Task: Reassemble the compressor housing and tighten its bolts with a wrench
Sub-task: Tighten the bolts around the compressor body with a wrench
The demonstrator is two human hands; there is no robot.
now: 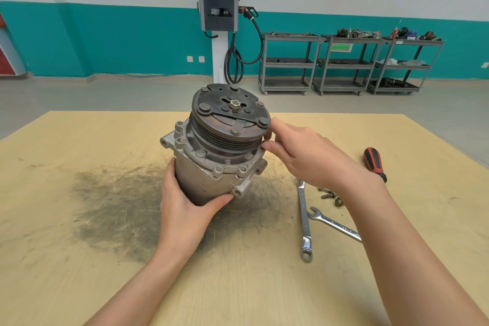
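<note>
A grey metal compressor [211, 164] stands tilted on the wooden table [79, 246], its dark pulley and clutch plate [230, 111] facing up. My left hand [182, 206] grips the lower body of the housing from the near side. My right hand [304, 151] is at the housing's right flange, its thumb and forefinger pinching a small bolt [265, 142] at a bolt hole just under the pulley rim. Most of the bolt is hidden by my fingers. Empty bolt holes show on the front flange.
Two wrenches lie right of the compressor: a long combination wrench [304, 222] and a shorter open-end wrench [334, 223]. Loose bolts [329, 196] sit between them and my right forearm. A red-and-black screwdriver [374, 164] lies farther right. A dark grease stain [119, 204] marks the table.
</note>
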